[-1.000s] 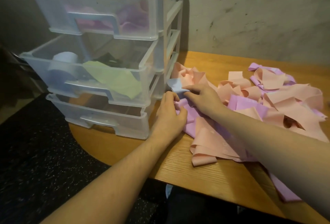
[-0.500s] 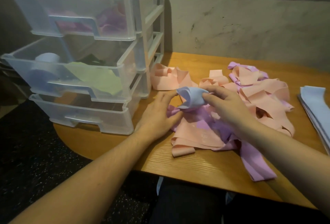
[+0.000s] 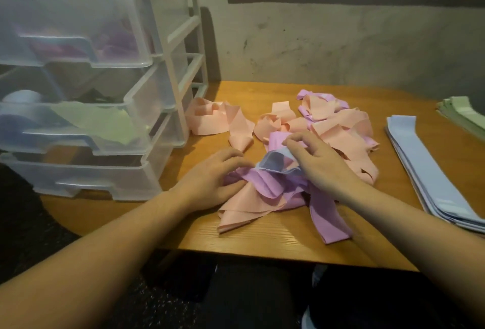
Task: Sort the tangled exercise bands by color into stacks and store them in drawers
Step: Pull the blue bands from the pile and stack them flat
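I held the blue band [image 3: 278, 162] pinched in my right hand [image 3: 319, 168], at the near edge of the tangled pile [image 3: 328, 129] in the middle of the desk [image 3: 262, 239]. My left hand [image 3: 210, 181] gripped the purple band [image 3: 265, 184] beneath it.

Risk: the blue band lay caught among purple and pink loops; a hard pull could drag the pile off the near edge.

Change: half a second earlier the blue band was bunched; it had since opened out, with the blue stack [image 3: 430, 171] and green stack [image 3: 462, 116] now in view at the right.
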